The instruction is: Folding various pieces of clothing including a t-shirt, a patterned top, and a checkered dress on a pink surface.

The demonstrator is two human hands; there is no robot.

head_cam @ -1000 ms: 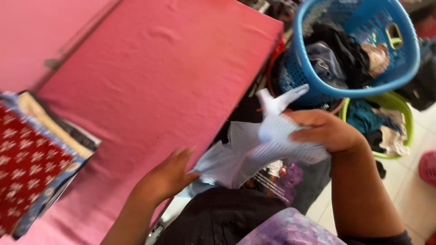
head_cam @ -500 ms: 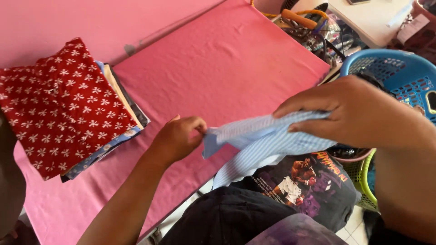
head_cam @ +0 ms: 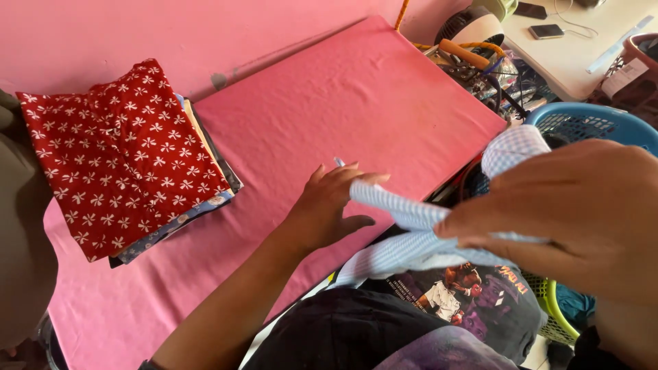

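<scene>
My left hand (head_cam: pixel 329 205) and my right hand (head_cam: pixel 582 212) both grip a light blue checked cloth (head_cam: pixel 411 229), stretched between them above the near edge of a pink-covered board (head_cam: pixel 329 109). The right hand is close to the camera and hides part of the cloth. One end of the cloth (head_cam: pixel 513 149) sticks up behind the right hand. A stack of folded clothes (head_cam: pixel 123 161), topped by a red piece with white flowers, lies on the board's left end.
A blue laundry basket (head_cam: pixel 589 123) stands at the right, with a green basket (head_cam: pixel 558 315) below it. Tools and cables (head_cam: pixel 480 65) lie past the board's far end. A white table (head_cam: pixel 582 41) carries a phone (head_cam: pixel 547 31). Dark printed clothing (head_cam: pixel 452 301) sits below my hands.
The view has swung left, bringing the folded stack into view. My hands have drawn the cloth out lengthwise between them and moved it toward the board's near edge.
</scene>
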